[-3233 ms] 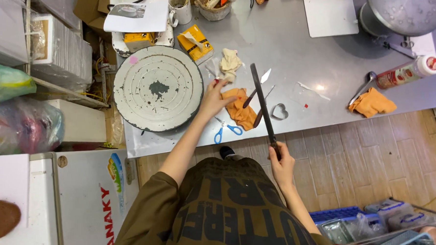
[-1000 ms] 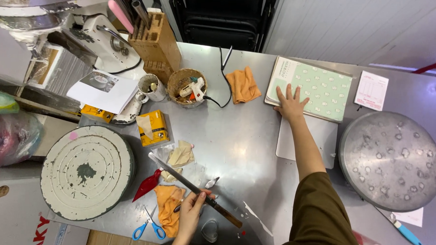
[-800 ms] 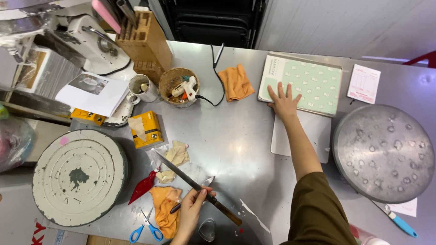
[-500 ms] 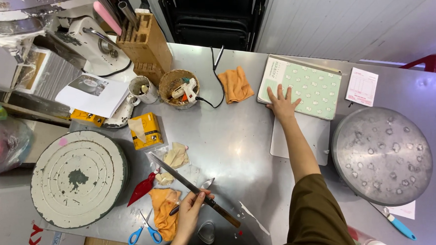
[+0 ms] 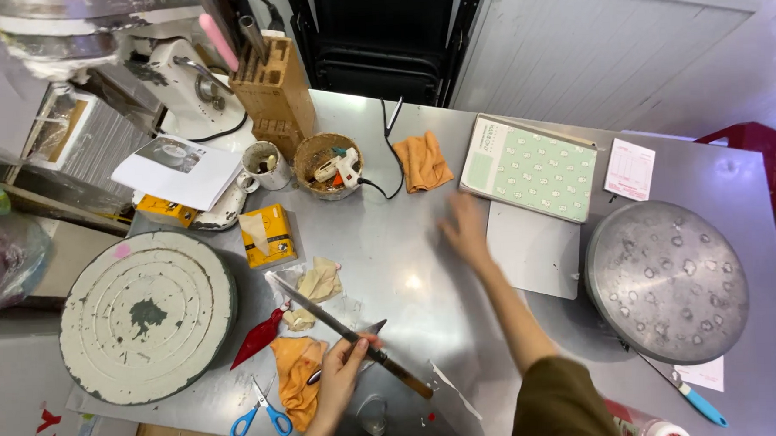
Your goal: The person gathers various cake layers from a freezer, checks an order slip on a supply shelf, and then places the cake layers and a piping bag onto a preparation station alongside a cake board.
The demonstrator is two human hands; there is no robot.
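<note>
My left hand is at the near edge of the steel table, shut on a long knife. The knife lies slanted, its tip pointing up-left toward a crumpled paper scrap. An orange cloth lies just left of that hand. My right hand is blurred, fingers apart, palm down over bare table. It holds nothing and is just left of a white sheet, below a green patterned notebook.
A round white turntable fills the left side and a round dented metal pan the right. Blue scissors and a red scraper lie near the front. A knife block, small basket and second orange cloth stand at the back.
My right hand has left the green notebook and slid back toward me and leftward. The left hand keeps the knife in about the same place.
</note>
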